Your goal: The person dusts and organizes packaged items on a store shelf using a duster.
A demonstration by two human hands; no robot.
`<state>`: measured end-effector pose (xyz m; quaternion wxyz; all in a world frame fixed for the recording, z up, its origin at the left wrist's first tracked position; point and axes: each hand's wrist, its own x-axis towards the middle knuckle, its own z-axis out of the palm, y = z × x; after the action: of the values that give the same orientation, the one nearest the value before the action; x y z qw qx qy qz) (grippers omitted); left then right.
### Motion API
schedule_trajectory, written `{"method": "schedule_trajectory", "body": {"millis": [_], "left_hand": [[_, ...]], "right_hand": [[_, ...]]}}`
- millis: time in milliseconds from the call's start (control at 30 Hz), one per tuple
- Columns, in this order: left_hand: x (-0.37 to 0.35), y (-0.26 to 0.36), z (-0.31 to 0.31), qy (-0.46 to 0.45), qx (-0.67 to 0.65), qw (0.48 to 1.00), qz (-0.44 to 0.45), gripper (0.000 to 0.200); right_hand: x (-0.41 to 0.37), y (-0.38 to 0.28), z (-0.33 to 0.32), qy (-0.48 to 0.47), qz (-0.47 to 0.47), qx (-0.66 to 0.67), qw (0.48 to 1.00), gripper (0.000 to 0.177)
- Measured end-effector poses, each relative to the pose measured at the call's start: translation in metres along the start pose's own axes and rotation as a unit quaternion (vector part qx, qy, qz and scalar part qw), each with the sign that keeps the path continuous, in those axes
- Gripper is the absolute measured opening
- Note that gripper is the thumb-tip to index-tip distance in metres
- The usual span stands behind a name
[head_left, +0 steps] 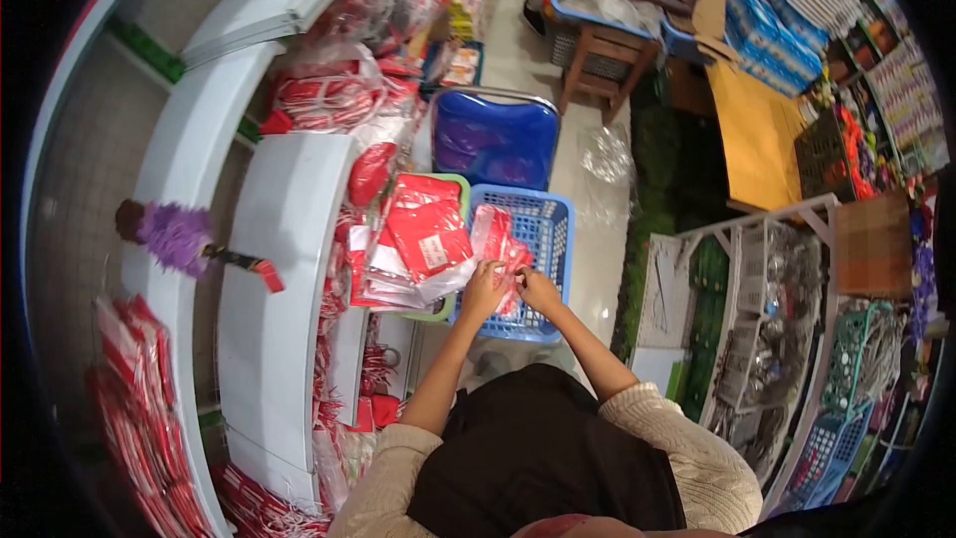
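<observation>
Right now, taking twelve o'clock as straight ahead, a long, glossy red-and-white plastic packet (498,239) is lying in the left half of a blue, perforated plastic basket (546,229); whether it is a single packet or several overlapping, the view is not showing clearly. Its long axis is running roughly from eleven o'clock to five; the far end is stretching out beyond both hands, while the near end is lying between them. The bare left hand (485,289) is resting at the packet's seven o'clock edge, its grip apparently pinching that margin; the bare right hand (539,291) is resting at about four o'clock, its fingertips bunching close by the opposite edge; I cannot tell whether that grip is pinching the packet or only touching it. The left hand is overlapping more of the packet, so it is seemingly sitting the nearer; at ten o'clock, flat red packets with a white label (408,224) are lying in a light-green plastic basket (465,189); a glossy blue padded seat (495,139) is standing at twelve, beyond the blue basket.
</observation>
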<state>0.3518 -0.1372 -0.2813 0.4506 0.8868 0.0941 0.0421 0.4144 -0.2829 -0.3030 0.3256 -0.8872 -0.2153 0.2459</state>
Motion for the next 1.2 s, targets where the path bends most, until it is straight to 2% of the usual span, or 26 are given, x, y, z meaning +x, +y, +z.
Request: {"method": "schedule_trajectory", "body": {"millis": [100,200,233,333,367,467,500,567,600,633,733,767,833,900,933,1000,1067,1100,1133,1200], "left_hand": [[-0.005,-0.036,0.045,-0.055,-0.007,0.997,-0.048,0.035],[-0.012,-0.059,0.069,-0.065,0.036,0.997,-0.036,0.036],[-0.014,-0.074,0.078,-0.087,0.033,0.994,-0.062,0.041],[-0.02,-0.112,0.103,-0.127,-0.022,0.983,-0.132,0.046],[-0.018,-0.124,0.109,-0.152,-0.084,0.966,-0.191,0.05],[-0.017,-0.131,0.114,-0.081,-0.149,0.961,-0.221,0.054],[-0.02,-0.15,0.129,-0.059,-0.197,0.957,-0.203,0.059],[-0.01,-0.139,0.115,-0.07,-0.119,0.966,-0.217,0.064],[-0.005,-0.135,0.109,-0.076,-0.079,0.968,-0.224,0.066],[-0.002,-0.141,0.112,-0.074,-0.137,0.957,-0.244,0.068],[0.005,-0.158,0.119,-0.058,-0.269,0.918,-0.286,0.075],[0.005,-0.161,0.123,-0.051,-0.285,0.911,-0.295,0.077],[0.002,-0.172,0.134,-0.055,-0.306,0.892,-0.328,0.082],[-0.001,-0.198,0.162,-0.001,-0.322,0.907,-0.271,0.071],[-0.005,-0.211,0.177,0.026,-0.33,0.912,-0.243,0.066],[-0.003,-0.2,0.172,0.026,-0.399,0.883,-0.245,0.064],[-0.002,-0.196,0.17,0.037,-0.45,0.857,-0.246,0.06],[-0.008,-0.217,0.191,0.048,-0.47,0.846,-0.246,0.058],[-0.013,-0.233,0.207,0.059,-0.49,0.834,-0.246,0.055],[-0.019,-0.243,0.211,0.072,-0.426,0.862,-0.265,0.053]], "right_hand": [[0.002,0.041,0.011,-0.049,0.043,0.004,0.998,0.031],[0.011,0.094,0.052,-0.006,0.056,0.043,0.997,0.032],[0.013,0.099,0.059,-0.015,0.082,0.064,0.994,0.035],[0.023,0.104,0.077,-0.026,0.064,0.068,0.995,0.034],[0.029,0.104,0.082,-0.034,0.071,0.075,0.994,0.034],[0.051,0.09,0.088,-0.058,0.082,0.094,0.99,0.033],[0.055,0.077,0.081,-0.059,0.087,0.079,0.991,0.032],[0.08,0.107,0.12,-0.055,0.132,0.188,0.972,0.033],[0.089,0.12,0.137,-0.053,0.155,0.242,0.956,0.033],[0.089,0.108,0.131,-0.031,0.215,0.392,0.894,0.038],[0.102,0.095,0.127,-0.032,0.308,0.458,0.834,0.045],[0.106,0.091,0.131,-0.025,0.305,0.438,0.845,0.049],[0.109,0.092,0.146,-0.015,0.288,0.469,0.835,0.05],[0.116,0.097,0.157,-0.001,0.28,0.468,0.838,0.05],[0.121,0.112,0.17,0.032,0.278,0.412,0.867,0.049],[0.129,0.127,0.185,0.097,0.267,0.294,0.913,0.047],[0.13,0.127,0.18,0.04,0.301,0.417,0.857,0.045],[0.128,0.117,0.167,0.011,0.316,0.474,0.822,0.044],[0.125,0.104,0.155,0.017,0.32,0.465,0.825,0.044],[0.122,0.091,0.142,0.029,0.328,0.446,0.833,0.043]]}}
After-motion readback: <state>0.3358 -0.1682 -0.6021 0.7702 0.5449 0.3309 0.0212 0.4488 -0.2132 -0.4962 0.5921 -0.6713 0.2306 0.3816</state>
